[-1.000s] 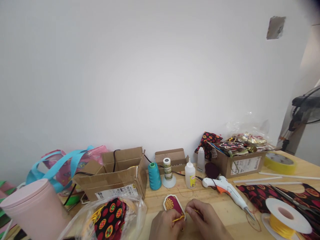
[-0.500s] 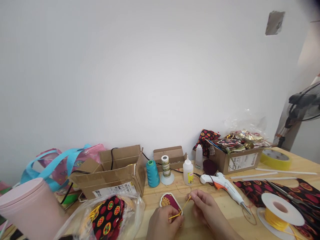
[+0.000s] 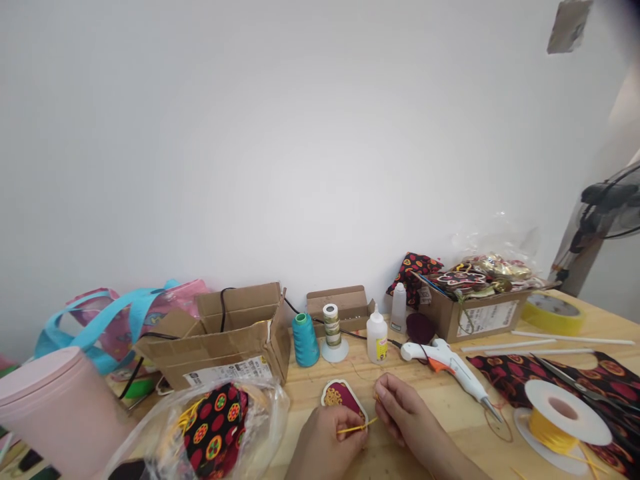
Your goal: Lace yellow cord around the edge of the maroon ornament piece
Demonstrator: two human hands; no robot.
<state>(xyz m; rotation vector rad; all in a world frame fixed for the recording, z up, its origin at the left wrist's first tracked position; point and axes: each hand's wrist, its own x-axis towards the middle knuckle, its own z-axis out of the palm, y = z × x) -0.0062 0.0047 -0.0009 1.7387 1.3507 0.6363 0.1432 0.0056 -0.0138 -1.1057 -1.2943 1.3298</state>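
Note:
My left hand [image 3: 333, 437] pinches a yellow cord [image 3: 357, 427] between thumb and fingers, a short end sticking out to each side. Just beyond those fingers lies a dark red fabric piece [image 3: 353, 400] with a pale edge and a gold pattern, its near part hidden by the hand. My right hand [image 3: 405, 417] is closed to the right of it, thumb and forefinger pressed together, with a tiny bit of yellow at the tips. Whether that bit joins the left hand's cord cannot be made out.
A white glue gun [image 3: 453, 370] and a spool of yellow cord [image 3: 555, 427] lie to the right, near scissors [image 3: 575, 383] on patterned fabric. Behind stand a glue bottle [image 3: 377, 337], a teal thread cone [image 3: 305, 340] and a cardboard box [image 3: 220, 353]. A plastic bag [image 3: 270, 413] sits left.
The yellow cord stretched up between my hands is no longer seen; a short end now points right from my left fingers. My right hand has shifted slightly. The view has tilted a little.

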